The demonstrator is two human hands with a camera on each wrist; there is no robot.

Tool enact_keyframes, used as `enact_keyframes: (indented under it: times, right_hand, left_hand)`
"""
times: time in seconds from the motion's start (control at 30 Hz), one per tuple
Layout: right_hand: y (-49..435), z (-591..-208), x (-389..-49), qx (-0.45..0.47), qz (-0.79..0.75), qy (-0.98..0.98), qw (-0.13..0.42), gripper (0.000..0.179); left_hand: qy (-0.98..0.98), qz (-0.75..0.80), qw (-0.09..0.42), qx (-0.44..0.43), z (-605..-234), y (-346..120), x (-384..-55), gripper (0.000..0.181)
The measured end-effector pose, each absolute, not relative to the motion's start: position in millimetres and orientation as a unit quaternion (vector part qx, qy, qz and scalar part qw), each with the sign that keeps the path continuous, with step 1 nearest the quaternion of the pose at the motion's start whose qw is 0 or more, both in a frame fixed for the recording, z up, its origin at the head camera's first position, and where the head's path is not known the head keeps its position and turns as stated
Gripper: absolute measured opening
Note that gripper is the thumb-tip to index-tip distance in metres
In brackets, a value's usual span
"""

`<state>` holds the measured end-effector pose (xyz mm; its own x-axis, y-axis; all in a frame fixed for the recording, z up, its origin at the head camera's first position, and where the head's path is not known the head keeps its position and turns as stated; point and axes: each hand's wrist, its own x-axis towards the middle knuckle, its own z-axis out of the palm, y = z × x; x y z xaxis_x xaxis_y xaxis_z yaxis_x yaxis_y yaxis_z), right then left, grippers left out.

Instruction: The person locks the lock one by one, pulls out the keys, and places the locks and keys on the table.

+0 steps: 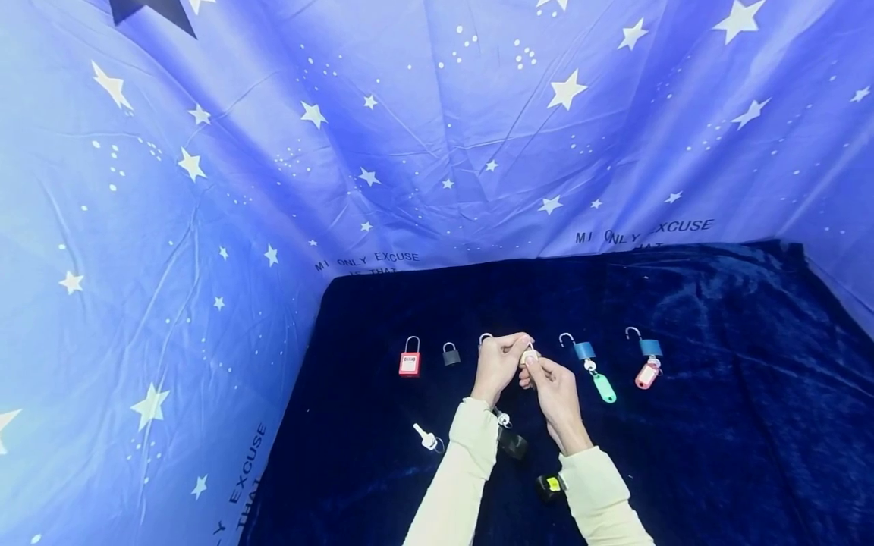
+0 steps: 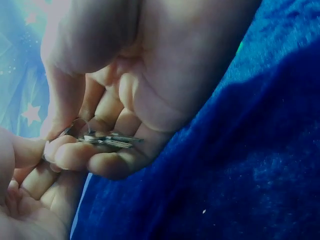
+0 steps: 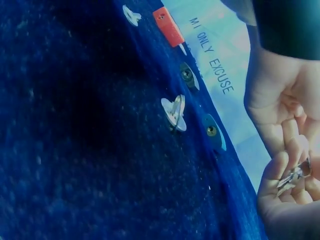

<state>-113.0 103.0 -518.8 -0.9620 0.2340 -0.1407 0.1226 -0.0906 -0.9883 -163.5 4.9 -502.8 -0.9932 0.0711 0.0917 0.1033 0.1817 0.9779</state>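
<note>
Both hands meet above the dark blue cloth. My right hand (image 1: 556, 390) holds a small bunch of metal keys (image 2: 112, 140) in its curled fingers; they also show in the right wrist view. A thin wire ring (image 2: 82, 121) stands up from the bunch. With thumb and fingertips, my left hand (image 1: 501, 364) pinches at the ring end, and its fingers partly hide it. Just behind the left hand, a padlock shows only its shackle (image 1: 485, 336) in the head view; the right wrist view shows its teal body (image 3: 215, 132).
Left of the hands lie a red padlock (image 1: 410, 362) and a dark grey padlock (image 1: 451, 356). To the right are two blue padlocks with raised shackles, one with a green tag (image 1: 604, 387), one with a red tag (image 1: 646, 375). A loose key (image 1: 426, 437) lies nearer me.
</note>
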Motion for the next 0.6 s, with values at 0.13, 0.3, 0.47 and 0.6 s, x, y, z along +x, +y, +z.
enact_keyframes:
  times: [0.13,0.3,0.47,0.6]
  right_hand:
    - [102.1,-517.7,-113.9,-0.133,0.734,-0.665,0.034,0.031]
    - [103.0,-516.9,-115.5,-0.139,0.732,-0.667,0.029,0.031]
    - [104.1,-518.6,-116.9,-0.139,0.728,-0.671,0.024,0.03]
    - [105.4,-519.3,-116.1,-0.142,0.722,-0.677,0.018,0.033]
  left_hand:
    - [-0.779,-0.623,0.02,-0.063,-506.6,3.7,-164.5,0.017]
    - [-0.775,-0.627,0.031,-0.074,-511.3,3.2,-164.9,0.016]
    - [-0.769,-0.635,0.026,-0.068,-512.6,3.0,-165.2,0.016]
    - [-0.779,-0.622,0.017,-0.077,-509.5,2.4,-165.6,0.017]
